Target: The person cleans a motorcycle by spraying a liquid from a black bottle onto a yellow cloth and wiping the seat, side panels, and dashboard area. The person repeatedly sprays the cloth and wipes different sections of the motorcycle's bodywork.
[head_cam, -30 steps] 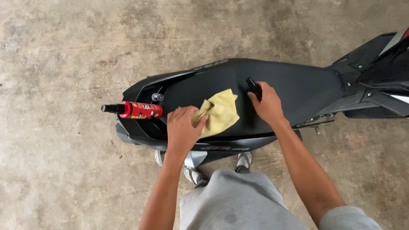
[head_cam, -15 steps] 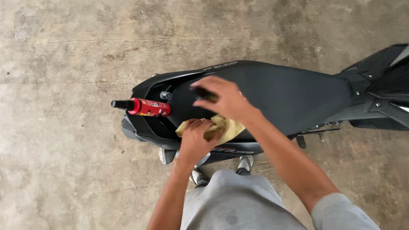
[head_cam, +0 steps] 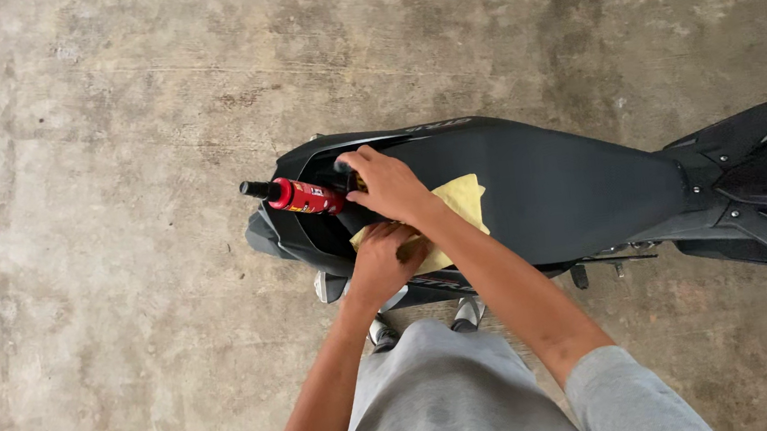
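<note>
while over yellow cloth (head_cam: 462, 200), right hand (head_cam: 387, 187) on red bottle (head_cam: 307, 196)

Soft, even daylight fills the head view; no single source shows, and nothing is dim. The black motorcycle seat (head_cam: 540, 186) carries only a dull, broad sheen, with no hard glare. Below the seat, faint diffuse shadow lies on the concrete floor (head_cam: 108, 270), without sharp edges. Focus is crisp on the seat and on the floor's mottled stains around it. No motion blur is apparent. Edge distortion cannot be judged, since no straight lines reach the borders.
</note>
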